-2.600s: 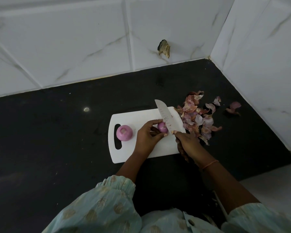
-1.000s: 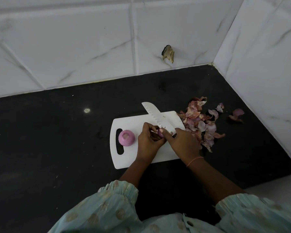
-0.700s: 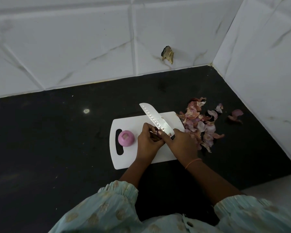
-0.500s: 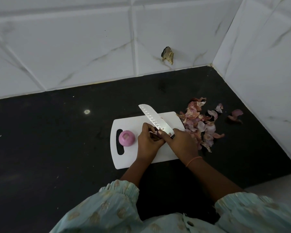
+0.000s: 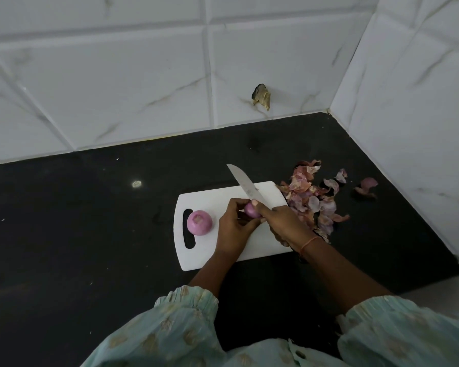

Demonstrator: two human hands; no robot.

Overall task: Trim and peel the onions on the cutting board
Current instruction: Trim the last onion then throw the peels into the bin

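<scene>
A white cutting board (image 5: 210, 200) lies on the black counter. A peeled pink onion (image 5: 199, 223) sits on the board's left end beside the handle slot. My left hand (image 5: 233, 226) grips a small purple onion (image 5: 251, 210) above the board's middle. My right hand (image 5: 286, 223) holds a knife (image 5: 245, 185) by the handle, and its thumb presses on the small onion. The blade points up and to the left, past the board's far edge.
A heap of onion skins (image 5: 313, 200) lies on the black counter (image 5: 90, 221) just right of the board, with two loose pieces (image 5: 366, 186) further right. White tiled walls (image 5: 143, 88) close the back and the right side.
Both hands came together over the board's middle. The small onion, hidden between my fingers half a second ago, now shows between the hands, and the blade has turned more edge-on.
</scene>
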